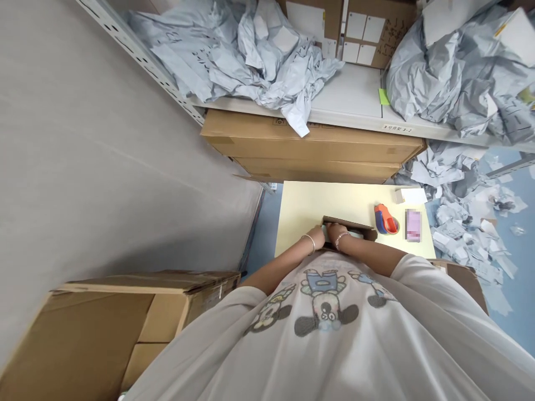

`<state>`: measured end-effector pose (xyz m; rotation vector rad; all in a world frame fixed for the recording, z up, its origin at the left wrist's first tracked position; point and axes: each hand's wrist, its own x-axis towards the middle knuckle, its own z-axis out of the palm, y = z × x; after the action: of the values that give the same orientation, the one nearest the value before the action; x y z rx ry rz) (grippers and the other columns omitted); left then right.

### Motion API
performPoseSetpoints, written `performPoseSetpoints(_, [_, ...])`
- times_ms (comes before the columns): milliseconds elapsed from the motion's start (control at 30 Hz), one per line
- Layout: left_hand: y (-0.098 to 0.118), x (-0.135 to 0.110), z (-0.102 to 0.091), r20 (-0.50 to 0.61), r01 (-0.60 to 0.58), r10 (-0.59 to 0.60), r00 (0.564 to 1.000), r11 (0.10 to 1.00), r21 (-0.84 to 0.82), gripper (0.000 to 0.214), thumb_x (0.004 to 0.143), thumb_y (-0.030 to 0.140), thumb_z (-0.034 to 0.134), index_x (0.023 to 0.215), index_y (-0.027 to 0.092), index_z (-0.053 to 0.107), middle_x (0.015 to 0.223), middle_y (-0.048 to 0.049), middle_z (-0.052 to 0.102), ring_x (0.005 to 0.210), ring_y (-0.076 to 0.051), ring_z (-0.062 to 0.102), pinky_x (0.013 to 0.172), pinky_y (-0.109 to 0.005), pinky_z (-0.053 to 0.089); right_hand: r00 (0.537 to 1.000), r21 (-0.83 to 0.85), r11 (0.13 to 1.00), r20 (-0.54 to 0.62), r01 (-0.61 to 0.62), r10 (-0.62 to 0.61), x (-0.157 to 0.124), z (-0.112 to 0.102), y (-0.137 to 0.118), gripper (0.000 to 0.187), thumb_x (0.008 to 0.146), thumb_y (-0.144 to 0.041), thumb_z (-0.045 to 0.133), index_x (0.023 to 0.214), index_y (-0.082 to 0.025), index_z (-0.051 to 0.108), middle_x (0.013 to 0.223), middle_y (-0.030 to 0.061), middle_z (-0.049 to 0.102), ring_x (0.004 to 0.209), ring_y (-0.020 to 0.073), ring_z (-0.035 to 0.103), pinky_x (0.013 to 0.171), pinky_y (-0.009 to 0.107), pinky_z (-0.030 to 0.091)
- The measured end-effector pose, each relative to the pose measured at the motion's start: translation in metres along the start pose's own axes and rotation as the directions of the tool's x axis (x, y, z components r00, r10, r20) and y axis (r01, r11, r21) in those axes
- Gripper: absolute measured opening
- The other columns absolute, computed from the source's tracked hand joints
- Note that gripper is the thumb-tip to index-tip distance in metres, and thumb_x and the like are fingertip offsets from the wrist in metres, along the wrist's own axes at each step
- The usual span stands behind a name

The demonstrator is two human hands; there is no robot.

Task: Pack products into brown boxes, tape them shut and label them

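On the pale yellow table (307,200), close against my shirt, lies a small open cardboard box (349,224). My left hand (317,236) is closed at the box's left end, with its fingertips hidden. My right hand (335,231) reaches down into the box's left part beside it, and its fingers are out of sight. Something pale green or white shows inside the box, too small to make out. To the right of the box stands an orange and blue tape dispenser (385,219). A blurred pink item (413,225) lies farther right.
A small white box (412,195) sits at the table's far right corner. Behind the table, large flat cartons (313,147) stand under a shelf (355,92) with grey mailing bags (234,50). Crumpled bags (468,223) cover the floor at right. An open carton (96,328) is at left, near the wall.
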<state>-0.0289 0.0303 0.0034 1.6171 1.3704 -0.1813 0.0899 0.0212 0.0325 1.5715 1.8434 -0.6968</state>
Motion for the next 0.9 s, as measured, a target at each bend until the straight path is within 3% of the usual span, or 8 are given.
performPoseSetpoints(167, [-0.016, 0.002, -0.005, 0.021, -0.099, 0.099, 0.995, 0.995, 0.009, 0.038, 0.079, 0.045, 0.077, 0.100, 0.014, 0.072, 0.106, -0.0207, 0.073, 0.108, -0.037, 0.069, 0.093, -0.039, 0.053, 0.982, 0.015, 0.987, -0.104, 0.162, -0.160, -0.011, -0.010, 0.009, 0.088, 0.075, -0.009, 0.081, 0.152, -0.005, 0.040, 0.137, 0.0299, 0.059, 0.116, 0.0387, 0.066, 0.092, 0.043, 0.057])
performPoseSetpoints(300, [-0.021, -0.004, -0.003, 0.022, -0.034, 0.039, 0.999, 0.978, -0.208, 0.052, 0.085, 0.060, 0.066, 0.110, 0.014, 0.072, 0.116, -0.0202, 0.071, 0.102, -0.035, 0.072, 0.088, -0.040, 0.056, 0.899, 0.131, 0.917, -0.291, 0.376, -0.327, -0.048, -0.023, 0.070, 0.048, 0.097, -0.028, 0.060, 0.143, -0.016, 0.055, 0.137, 0.0182, 0.063, 0.122, 0.0295, 0.063, 0.105, 0.040, 0.050])
performPoseSetpoints(333, [-0.022, -0.006, -0.003, 0.046, 0.028, -0.015, 0.999, 0.954, -0.299, 0.060, 0.092, 0.065, 0.054, 0.121, 0.015, 0.068, 0.119, -0.0198, 0.071, 0.096, -0.032, 0.073, 0.083, -0.039, 0.058, 0.882, 0.196, 0.905, -0.375, 0.377, -0.287, -0.058, -0.021, 0.092, 0.039, 0.100, -0.027, 0.052, 0.138, -0.018, 0.059, 0.135, 0.0156, 0.065, 0.120, 0.0275, 0.064, 0.105, 0.039, 0.049])
performPoseSetpoints(400, [-0.025, -0.007, -0.004, 0.121, 0.172, -0.131, 0.984, 0.881, -0.441, 0.072, 0.099, 0.069, 0.028, 0.141, 0.017, 0.056, 0.129, -0.0198, 0.069, 0.089, -0.028, 0.075, 0.077, -0.038, 0.059, 0.845, 0.391, 0.891, -0.534, 0.232, 0.014, -0.075, -0.010, 0.138, 0.037, 0.104, -0.026, 0.039, 0.132, -0.017, 0.061, 0.124, 0.0146, 0.070, 0.112, 0.0269, 0.067, 0.101, 0.041, 0.051])
performPoseSetpoints(500, [-0.032, -0.005, -0.008, 0.139, 0.239, -0.195, 0.971, 0.811, -0.535, 0.074, 0.099, 0.072, 0.026, 0.152, 0.024, 0.046, 0.149, -0.0175, 0.057, 0.106, -0.029, 0.072, 0.081, -0.035, 0.058, 0.861, 0.692, 0.721, -0.342, -0.040, 0.376, -0.086, 0.021, 0.185, 0.037, 0.103, -0.028, 0.037, 0.128, -0.013, 0.060, 0.112, 0.0179, 0.073, 0.099, 0.0276, 0.071, 0.090, 0.042, 0.056])
performPoseSetpoints(633, [-0.033, -0.001, 0.001, 0.023, 0.090, -0.094, 0.995, 0.804, -0.588, 0.076, 0.095, 0.076, 0.037, 0.142, 0.020, 0.058, 0.134, -0.0152, 0.069, 0.125, -0.029, 0.063, 0.091, -0.033, 0.054, 0.983, 0.850, 0.520, -0.016, -0.083, 0.183, -0.078, 0.066, 0.183, 0.050, 0.108, -0.034, 0.021, 0.146, -0.013, 0.047, 0.124, 0.0201, 0.070, 0.105, 0.0234, 0.072, 0.086, 0.037, 0.059])
performPoseSetpoints(767, [-0.016, 0.003, 0.020, 0.101, 0.170, -0.141, 0.985, 0.669, -0.724, 0.077, 0.102, 0.071, 0.024, 0.131, 0.013, 0.065, 0.116, -0.0147, 0.076, 0.112, -0.025, 0.069, 0.092, -0.034, 0.055, 0.989, 0.754, 0.657, -0.088, -0.012, 0.120, -0.060, 0.090, 0.164, 0.057, 0.108, -0.031, 0.013, 0.161, -0.014, 0.025, 0.140, 0.0203, 0.061, 0.123, 0.0215, 0.065, 0.094, 0.036, 0.058])
performPoseSetpoints(900, [0.011, 0.015, 0.027, 0.076, 0.152, -0.146, 0.986, 0.633, -0.759, 0.074, 0.103, 0.068, 0.020, 0.131, 0.017, 0.065, 0.128, -0.0153, 0.072, 0.123, -0.023, 0.065, 0.097, -0.034, 0.054, 0.962, 0.625, 0.780, -0.200, -0.022, 0.187, -0.047, 0.094, 0.186, 0.062, 0.107, -0.035, 0.019, 0.166, -0.016, 0.015, 0.159, 0.0213, 0.041, 0.135, 0.0257, 0.056, 0.092, 0.038, 0.060])
